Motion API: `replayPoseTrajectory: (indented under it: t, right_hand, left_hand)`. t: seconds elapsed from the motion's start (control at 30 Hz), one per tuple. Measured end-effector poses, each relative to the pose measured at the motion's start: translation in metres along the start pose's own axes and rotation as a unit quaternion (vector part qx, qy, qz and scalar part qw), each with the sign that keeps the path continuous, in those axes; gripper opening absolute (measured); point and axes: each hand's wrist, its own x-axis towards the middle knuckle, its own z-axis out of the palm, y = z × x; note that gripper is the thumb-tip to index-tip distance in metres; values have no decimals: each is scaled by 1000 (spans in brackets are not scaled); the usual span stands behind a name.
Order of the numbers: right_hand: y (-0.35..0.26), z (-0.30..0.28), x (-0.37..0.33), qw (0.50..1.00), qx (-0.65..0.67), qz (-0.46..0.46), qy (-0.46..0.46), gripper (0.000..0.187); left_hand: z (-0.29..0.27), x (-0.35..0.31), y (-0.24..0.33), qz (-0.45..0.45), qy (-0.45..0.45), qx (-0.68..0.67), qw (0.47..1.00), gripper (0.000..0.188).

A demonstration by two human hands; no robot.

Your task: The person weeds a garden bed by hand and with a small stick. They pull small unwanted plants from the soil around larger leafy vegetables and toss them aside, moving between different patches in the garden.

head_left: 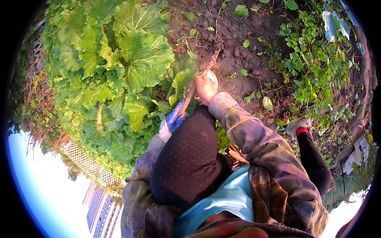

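My left hand (174,118) wears a blue glove and is closed around the lower part of a thin brownish wooden stick (211,61). The stick runs up and to the right into the bare soil (234,43). My right hand (205,89) is bare and grips the same stick higher up. A small white object (213,77) shows just behind it; I cannot tell what it is. Both hands are at the edge of large leafy green cabbage-like plants (139,59). My dark dotted knee (186,158) hides the space below the hands.
Low green weeds (313,67) cover the ground to the right of the soil. My foot in a grey shoe (298,123) with a red sock stands among them. A white lattice fence (85,160) borders the plants at lower left.
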Motion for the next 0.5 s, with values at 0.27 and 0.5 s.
replayPoseTrajectory:
  t: [0.27, 0.5]
  right_hand:
    - [4, -1, 14, 990, 103, 78, -55, 26]
    - [-31, -23, 69, 989, 127, 71, -15, 26]
  left_hand:
    - [-6, 6, 60, -23, 2, 74, 997, 52]
    - [18, 67, 92, -18, 23, 230, 973, 46]
